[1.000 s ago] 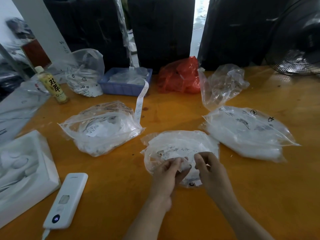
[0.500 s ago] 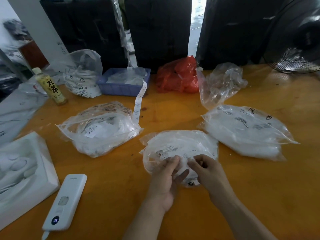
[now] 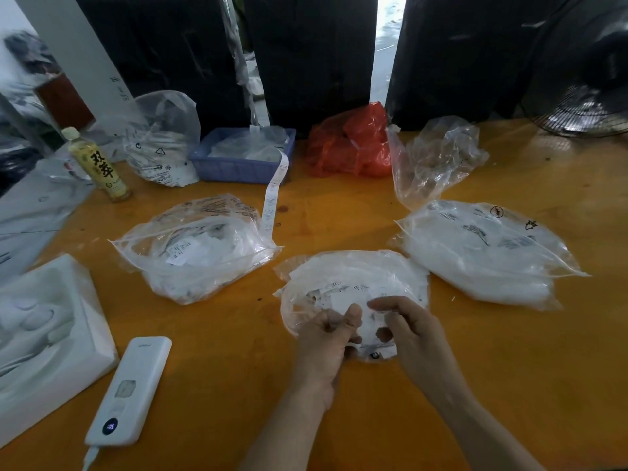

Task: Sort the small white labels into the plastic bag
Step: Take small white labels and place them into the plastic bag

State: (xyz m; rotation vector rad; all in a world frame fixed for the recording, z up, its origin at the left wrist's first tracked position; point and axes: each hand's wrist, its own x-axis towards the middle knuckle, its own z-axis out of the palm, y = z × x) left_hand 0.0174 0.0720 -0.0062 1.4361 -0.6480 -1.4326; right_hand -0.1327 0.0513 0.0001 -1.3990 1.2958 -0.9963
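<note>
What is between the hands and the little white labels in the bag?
Nothing separate blocks them. Both hands, left and right, are already at the near edge of the plastic bag on the table. Only the bag's own clear film may cover the white labels; whether the fingers are inside is unclear.

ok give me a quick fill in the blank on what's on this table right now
1. Both hands, left hand and right hand, work at the ____ of the three label-filled plastic bags.
2. The crumpled bag by the blue basket is ____ in colour.
3. A paper strip hangs out of the blue ____.

Missing words: middle; red; basket
</note>
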